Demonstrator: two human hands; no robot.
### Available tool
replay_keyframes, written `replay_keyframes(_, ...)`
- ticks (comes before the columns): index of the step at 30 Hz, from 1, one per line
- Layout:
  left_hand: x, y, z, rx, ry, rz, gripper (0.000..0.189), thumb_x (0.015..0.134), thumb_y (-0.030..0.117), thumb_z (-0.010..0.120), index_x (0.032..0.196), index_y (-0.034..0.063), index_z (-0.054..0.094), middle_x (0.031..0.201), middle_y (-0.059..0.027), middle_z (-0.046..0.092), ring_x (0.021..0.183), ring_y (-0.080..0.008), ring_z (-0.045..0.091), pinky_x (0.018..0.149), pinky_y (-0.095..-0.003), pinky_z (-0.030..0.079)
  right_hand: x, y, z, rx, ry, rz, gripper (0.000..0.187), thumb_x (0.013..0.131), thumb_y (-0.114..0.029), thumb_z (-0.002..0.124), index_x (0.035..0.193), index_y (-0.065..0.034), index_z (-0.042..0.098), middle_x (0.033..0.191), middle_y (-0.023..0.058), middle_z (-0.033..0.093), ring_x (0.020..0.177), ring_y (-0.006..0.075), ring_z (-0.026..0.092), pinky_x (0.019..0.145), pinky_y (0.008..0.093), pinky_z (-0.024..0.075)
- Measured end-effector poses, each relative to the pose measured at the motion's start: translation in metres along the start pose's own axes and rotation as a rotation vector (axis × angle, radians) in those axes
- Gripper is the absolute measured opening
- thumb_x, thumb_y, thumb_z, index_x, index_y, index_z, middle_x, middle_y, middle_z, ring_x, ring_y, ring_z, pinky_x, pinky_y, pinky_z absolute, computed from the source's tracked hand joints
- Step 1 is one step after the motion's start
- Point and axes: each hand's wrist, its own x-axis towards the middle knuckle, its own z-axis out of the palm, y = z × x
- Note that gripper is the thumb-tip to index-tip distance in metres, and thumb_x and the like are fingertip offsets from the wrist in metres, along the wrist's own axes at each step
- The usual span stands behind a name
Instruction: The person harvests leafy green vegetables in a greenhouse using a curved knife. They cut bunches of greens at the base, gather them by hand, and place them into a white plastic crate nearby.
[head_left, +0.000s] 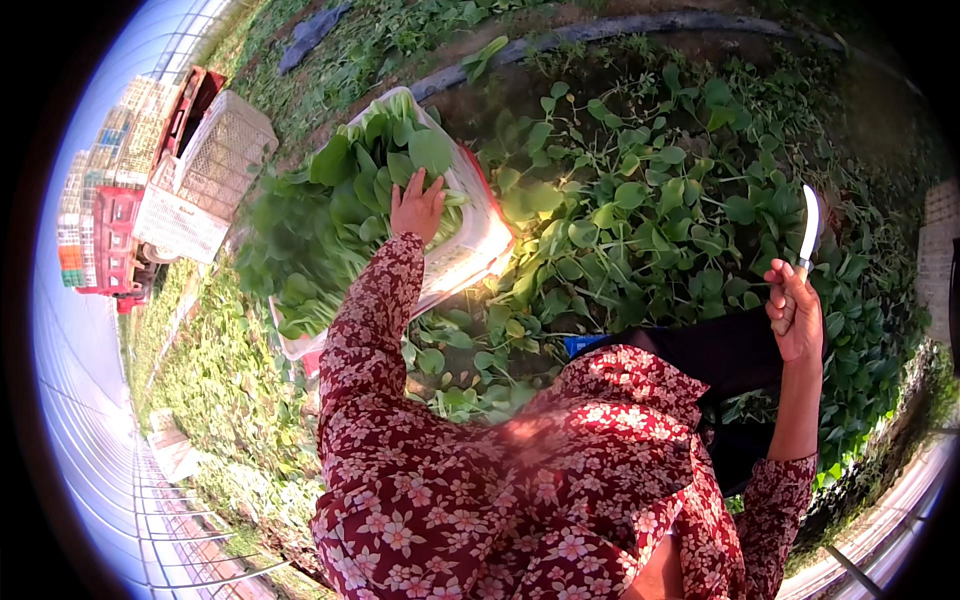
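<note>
My left hand lies with spread fingers on leafy greens that fill a white plastic crate in front of me. The greens are heaped up to the crate's rim, and their leaves spill over its left side. Raised at the right, my right hand is closed around the handle of a small knife. Its curved blade points away from me, over the plants. Most of the handle is hidden by the fingers.
Low green plants grow around the crate. White crates stand at the left beside a red vehicle stacked with more crates. A dark hose or pipe crosses the ground beyond. Something blue lies by my dark-clothed leg.
</note>
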Motion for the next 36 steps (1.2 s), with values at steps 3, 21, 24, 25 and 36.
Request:
replay_keyframes(3, 0.002, -0.018, -0.009, -0.062, -0.191, 0.089, 0.036, 0.093, 0.032, 0.046, 0.128, 0.0273, 0.051, 0.146, -0.0077, 0.026, 0.133, -0.0238, 0.028, 0.11, -0.048, 0.017, -0.002, -0.002, 0.002, 0.0, 0.035, 0.009, 0.021, 0.089, -0.018, 0.057, 0.101, 0.0003, 0.059, 0.083, 0.0055, 0.058, 0.054, 0.0038, 0.041, 0.043, 0.0164, 0.0321)
replay_keyframes(21, -0.022, 0.012, -0.018, -0.211, 0.117, 0.297, 0.026, 0.082, 0.009, 0.055, 0.107, 0.0041, 0.057, 0.128, -0.0128, 0.04, 0.119, -0.03, 0.04, 0.104, -0.0394, 0.031, 0.001, -0.003, -0.004, 0.035, 0.012, -0.012, 0.024, 0.091, -0.02, 0.056, 0.104, 0.0, 0.058, 0.085, 0.0041, 0.058, 0.056, 0.0031, 0.042, 0.043, 0.0156, 0.0344)
replay_keyframes(24, -0.051, 0.033, -0.037, -0.325, 0.192, 0.132, 0.036, 0.084, 0.013, 0.054, 0.119, 0.0048, 0.051, 0.132, -0.015, 0.038, 0.123, -0.0339, 0.037, 0.101, -0.0423, 0.031, 0.006, -0.003, -0.01, 0.058, 0.011, -0.012, 0.022, 0.09, -0.018, 0.056, 0.103, 0.0005, 0.058, 0.087, 0.0061, 0.057, 0.056, 0.0035, 0.041, 0.044, 0.0163, 0.0331)
replay_keyframes(25, -0.052, 0.039, -0.039, -0.238, 0.28, 0.021, 0.041, 0.085, 0.018, 0.054, 0.124, 0.0059, 0.047, 0.134, -0.0161, 0.035, 0.124, -0.0345, 0.035, 0.102, -0.0441, 0.03, 0.006, -0.003, -0.009, 0.066, 0.022, -0.014, 0.022, 0.09, -0.017, 0.056, 0.102, 0.0009, 0.058, 0.088, 0.0068, 0.057, 0.056, 0.0036, 0.041, 0.044, 0.0166, 0.0324)
replay_keyframes(36, 0.005, 0.008, 0.059, 0.036, 0.095, -0.333, 0.061, 0.092, 0.041, 0.04, 0.139, 0.0027, 0.028, 0.147, -0.0197, 0.015, 0.136, -0.0338, 0.017, 0.109, -0.0454, 0.019, 0.002, 0.005, -0.009, 0.045, -0.023, -0.003, 0.023, 0.089, -0.02, 0.058, 0.103, -0.0011, 0.059, 0.087, 0.0054, 0.058, 0.057, 0.0035, 0.042, 0.042, 0.0157, 0.032)
